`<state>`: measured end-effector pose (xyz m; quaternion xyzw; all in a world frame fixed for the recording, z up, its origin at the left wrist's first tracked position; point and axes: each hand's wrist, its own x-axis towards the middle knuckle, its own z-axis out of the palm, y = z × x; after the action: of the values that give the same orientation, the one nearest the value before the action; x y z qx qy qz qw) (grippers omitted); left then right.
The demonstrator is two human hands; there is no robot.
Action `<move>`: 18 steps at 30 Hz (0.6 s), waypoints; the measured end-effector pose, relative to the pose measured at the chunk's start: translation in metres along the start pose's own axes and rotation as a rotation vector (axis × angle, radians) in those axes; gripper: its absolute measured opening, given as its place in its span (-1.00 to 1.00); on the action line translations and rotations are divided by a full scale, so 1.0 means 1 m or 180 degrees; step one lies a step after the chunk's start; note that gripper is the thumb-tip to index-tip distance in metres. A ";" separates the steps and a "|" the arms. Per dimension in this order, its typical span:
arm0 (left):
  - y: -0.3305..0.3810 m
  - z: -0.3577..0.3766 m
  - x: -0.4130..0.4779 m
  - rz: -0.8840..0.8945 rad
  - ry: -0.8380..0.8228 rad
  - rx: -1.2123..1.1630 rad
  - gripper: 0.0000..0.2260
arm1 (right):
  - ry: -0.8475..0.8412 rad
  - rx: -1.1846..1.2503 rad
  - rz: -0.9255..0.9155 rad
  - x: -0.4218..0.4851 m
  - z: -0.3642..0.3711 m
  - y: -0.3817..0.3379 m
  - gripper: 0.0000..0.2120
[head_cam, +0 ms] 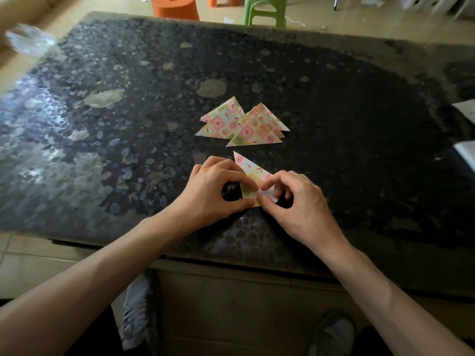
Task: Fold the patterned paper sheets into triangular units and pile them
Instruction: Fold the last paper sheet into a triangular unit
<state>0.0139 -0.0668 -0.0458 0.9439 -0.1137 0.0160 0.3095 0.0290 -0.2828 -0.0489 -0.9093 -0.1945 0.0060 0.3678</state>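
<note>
Standing on the floor below the near edge of the bench (359,124) are a pale shoe (136,312) and a second shoe (334,332). Above them both forearms reach in over that edge. The left hand (218,187) and the right hand (298,201) meet close to the middle of the near edge, both on the patterned sheet (250,170). This sheet is already a triangle, lying flat with one point aimed at the far edge. The left hand's fingers (226,163) curl over its left side, thumb and forefinger pinching the nearest corner. The right hand's fingers (276,179) are curled too and pinch a small white flap (268,195) turned up from that same corner.

Just beyond the sheet, apart from it and toward the bench's middle, lies the pile of triangular units (244,124), fanned and overlapping, patterned sides up.

At the right edge two white papers (465,111) poke into view. Near the far left corner sits something clear and blurred (28,42). Past the far edge, on the floor, stand an orange stool (174,7) and a green stool (264,9).
</note>
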 end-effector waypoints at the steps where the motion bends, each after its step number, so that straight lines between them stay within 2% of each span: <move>1: 0.000 0.000 0.000 0.0003 -0.0002 0.0021 -0.65 | -0.0001 -0.0008 -0.0008 0.000 0.000 0.000 -0.87; 6: -0.001 0.000 -0.001 0.0015 -0.0034 0.0106 -0.68 | 0.0088 0.0027 -0.0184 -0.009 -0.007 -0.002 -0.93; 11: -0.001 0.000 0.000 0.0015 -0.0028 0.0088 -0.67 | -0.0149 -0.0476 -0.0840 -0.034 -0.010 0.001 -0.74; 15: -0.002 0.002 0.000 0.0025 -0.0007 0.0090 -0.61 | -0.0300 -0.0680 -0.0966 -0.038 -0.008 0.002 -0.68; 18: 0.000 0.001 0.001 0.0018 -0.0021 0.0110 -0.65 | -0.0267 -0.0652 -0.0947 -0.038 -0.009 0.002 -0.65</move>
<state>0.0147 -0.0671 -0.0464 0.9489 -0.1170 0.0157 0.2927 -0.0040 -0.3040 -0.0488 -0.9021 -0.3416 -0.0304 0.2617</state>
